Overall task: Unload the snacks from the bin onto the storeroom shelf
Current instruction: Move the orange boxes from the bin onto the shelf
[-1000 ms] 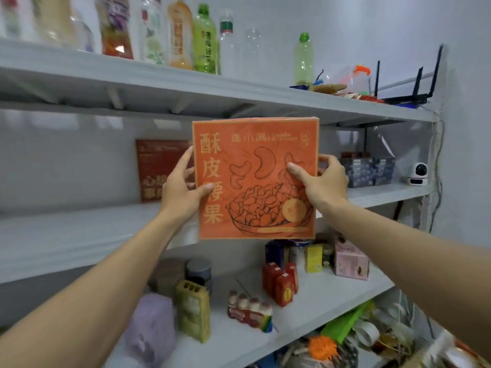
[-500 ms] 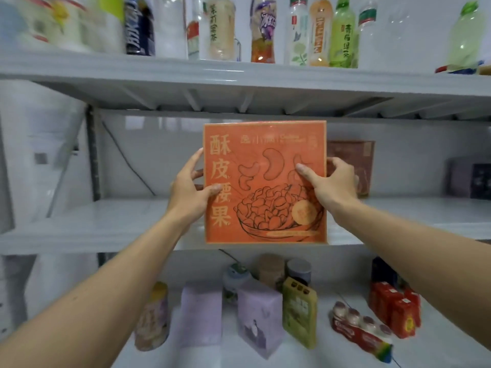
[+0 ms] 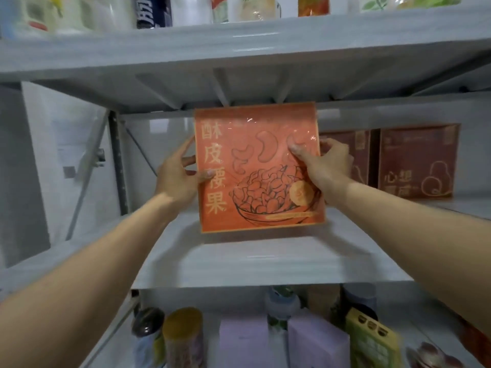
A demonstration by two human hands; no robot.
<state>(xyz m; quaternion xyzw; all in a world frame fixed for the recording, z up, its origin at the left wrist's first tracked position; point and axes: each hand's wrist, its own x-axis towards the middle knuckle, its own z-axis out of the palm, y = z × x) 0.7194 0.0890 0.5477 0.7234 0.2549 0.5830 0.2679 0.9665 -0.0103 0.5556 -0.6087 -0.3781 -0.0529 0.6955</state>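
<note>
An orange cashew snack box [image 3: 249, 181] stands upright over the white middle shelf [image 3: 265, 258], its printed front facing me and its lower edge near the shelf surface; whether it touches I cannot tell. My left hand [image 3: 176, 176] grips its left edge, thumb on the front. On the right edge, my right hand [image 3: 325, 166] holds it the same way, thumb pressed near the top. The bin is out of view.
Two dark red boxes [image 3: 414, 160] stand at the back of the same shelf, right of the orange box. Bottles [image 3: 154, 11] line the shelf above. Cans [image 3: 183, 338], purple boxes [image 3: 316, 343] and a yellow carton [image 3: 372, 341] fill the shelf below.
My view and both hands have moved left along the shelves and closer in. The orange box has gone from in front of the shelf edge to deep over the middle shelf.
</note>
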